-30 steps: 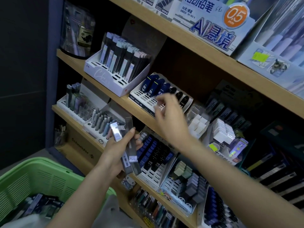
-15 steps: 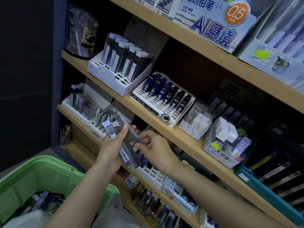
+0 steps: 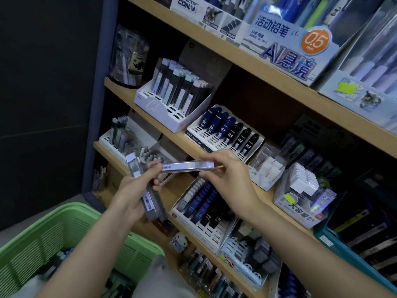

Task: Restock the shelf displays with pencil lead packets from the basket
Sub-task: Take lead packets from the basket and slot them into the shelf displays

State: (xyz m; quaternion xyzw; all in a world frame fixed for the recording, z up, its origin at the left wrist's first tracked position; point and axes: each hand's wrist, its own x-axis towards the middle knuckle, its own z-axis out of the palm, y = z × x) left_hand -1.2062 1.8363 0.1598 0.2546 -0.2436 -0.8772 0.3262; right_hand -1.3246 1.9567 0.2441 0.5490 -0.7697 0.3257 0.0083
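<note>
Pencil lead packet (image 3: 187, 165): long, slim clear case, held level between both hands, in front of the shelf edge.
Right hand (image 3: 225, 175): thumb and fingertips pinch its right end; the other end reaches the left fingers.
Left hand (image 3: 131, 194): curled round a tilted bundle of spare packets (image 3: 149, 203).
Handling: judged light, stiff, slick plastic; pinch the flat sides near an end, gently.
Green basket (image 3: 53, 239): lower left, more stock inside.
White slotted tray (image 3: 163, 112): on the shelf beyond, front slots vacant.

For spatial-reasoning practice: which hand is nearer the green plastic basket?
Left. The left hand is just beyond the rim of the green plastic basket; the right hand is farther off to the right.
</note>
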